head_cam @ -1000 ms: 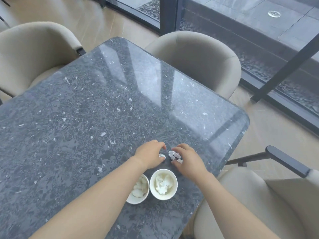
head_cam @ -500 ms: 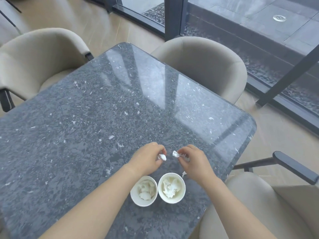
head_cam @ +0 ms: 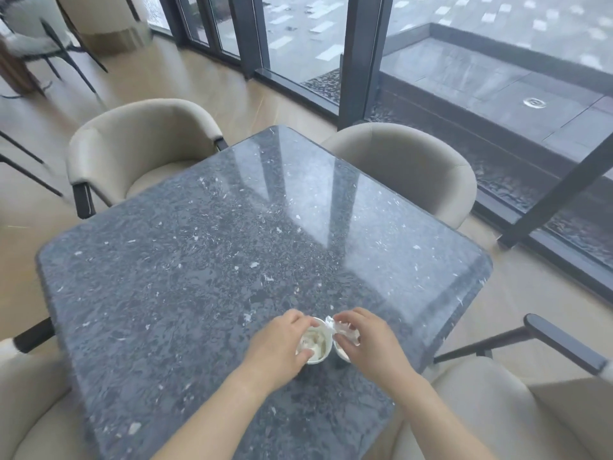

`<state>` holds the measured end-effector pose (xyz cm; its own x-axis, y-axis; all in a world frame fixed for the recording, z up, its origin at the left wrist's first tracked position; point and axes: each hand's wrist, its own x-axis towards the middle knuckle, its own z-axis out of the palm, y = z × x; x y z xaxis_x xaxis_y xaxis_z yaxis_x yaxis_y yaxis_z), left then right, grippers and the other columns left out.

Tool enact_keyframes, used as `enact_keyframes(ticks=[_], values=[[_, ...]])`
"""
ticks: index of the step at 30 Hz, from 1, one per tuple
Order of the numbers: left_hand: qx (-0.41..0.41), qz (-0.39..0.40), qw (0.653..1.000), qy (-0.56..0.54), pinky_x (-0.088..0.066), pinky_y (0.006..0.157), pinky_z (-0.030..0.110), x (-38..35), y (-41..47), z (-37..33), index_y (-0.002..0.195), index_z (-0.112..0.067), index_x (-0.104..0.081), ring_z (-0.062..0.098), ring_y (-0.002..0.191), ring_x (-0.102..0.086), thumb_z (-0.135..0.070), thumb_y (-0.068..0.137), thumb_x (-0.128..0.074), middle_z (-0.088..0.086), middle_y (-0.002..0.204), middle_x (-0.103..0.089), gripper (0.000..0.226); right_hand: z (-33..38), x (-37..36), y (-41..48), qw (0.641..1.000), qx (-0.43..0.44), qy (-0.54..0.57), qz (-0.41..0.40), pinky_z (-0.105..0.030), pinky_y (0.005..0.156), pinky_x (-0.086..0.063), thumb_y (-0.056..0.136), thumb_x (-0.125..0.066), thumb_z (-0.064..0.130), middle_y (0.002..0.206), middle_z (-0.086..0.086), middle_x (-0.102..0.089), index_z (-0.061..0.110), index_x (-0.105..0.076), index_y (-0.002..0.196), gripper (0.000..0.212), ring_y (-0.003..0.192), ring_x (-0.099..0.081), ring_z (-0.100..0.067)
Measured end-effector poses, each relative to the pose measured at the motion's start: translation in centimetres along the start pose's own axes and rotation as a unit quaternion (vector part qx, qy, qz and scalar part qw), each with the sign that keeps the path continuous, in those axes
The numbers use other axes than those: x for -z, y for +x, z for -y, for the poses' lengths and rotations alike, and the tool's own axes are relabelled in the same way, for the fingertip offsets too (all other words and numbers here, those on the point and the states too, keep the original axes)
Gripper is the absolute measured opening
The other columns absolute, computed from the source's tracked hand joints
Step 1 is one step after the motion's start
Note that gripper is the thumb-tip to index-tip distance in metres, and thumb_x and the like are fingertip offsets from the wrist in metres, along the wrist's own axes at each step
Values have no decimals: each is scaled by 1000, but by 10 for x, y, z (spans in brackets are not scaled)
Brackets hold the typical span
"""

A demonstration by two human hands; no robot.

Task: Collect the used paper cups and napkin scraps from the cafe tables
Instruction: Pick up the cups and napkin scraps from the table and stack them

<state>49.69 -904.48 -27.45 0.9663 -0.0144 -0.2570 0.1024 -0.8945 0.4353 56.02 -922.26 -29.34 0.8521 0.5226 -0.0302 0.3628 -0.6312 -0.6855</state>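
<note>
— Where are the cups?

— Side by side, touching, near the table's [head_cam: 199,277] front edge. The left hand [head_cam: 282,348] curls over the left cup [head_cam: 318,343], fingers on the far rim and thumb on the near one, clamped on it as far as I can judge. The right hand [head_cam: 371,350] pinches a napkin scrap [head_cam: 346,330] between thumb and fingertips, right above the right cup [head_cam: 341,355].

— How will they handle?

— Light, thin-walled paper. Squeeze the rim and it probably buckles, so I'd take each low around the wall (or nest one inside the other). The scraps are soft and nearly weightless, so a draught could lift them.

— Anything you can't see?

— Most of the right cup sits under the hand. Any scrap inside the left palm would be hidden. The table's pale flecks also look much like stray paper — hard to tell apart.
</note>
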Motion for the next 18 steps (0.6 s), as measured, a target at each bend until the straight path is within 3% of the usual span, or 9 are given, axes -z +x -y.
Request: enact_keyframes(ticks=[5,11,18], values=[[-8,-5,1000,-1,-47,80,29,-1,0,-6,124,-38,-42,11,112,-46,-36,86,-55,-14,124,-44,40,-10,0,-6,999,-28,-15,1,-15,75,-36,82,-65,22,106,13,-58,24,-61,109,28,96,-54,-6],[-42,-8,999,0,-47,82,31,-9,16,-30,123,-35,-44,12,114,-46,-36,87,-54,-13,123,-45,38,-29,12,-15,999,-40,-9,-24,-13,77,-36,78,-68,17,102,14,-56,22,-63,110,32,91,-52,-4],[-61,6,998,6,-36,75,24,-25,53,-49,121,-35,-46,12,114,-46,-34,87,-52,-13,122,-46,35,-62,29,-21,997,-57,17,-58,-16,80,-44,79,-70,18,101,12,-59,22,-64,108,30,89,-52,1]])
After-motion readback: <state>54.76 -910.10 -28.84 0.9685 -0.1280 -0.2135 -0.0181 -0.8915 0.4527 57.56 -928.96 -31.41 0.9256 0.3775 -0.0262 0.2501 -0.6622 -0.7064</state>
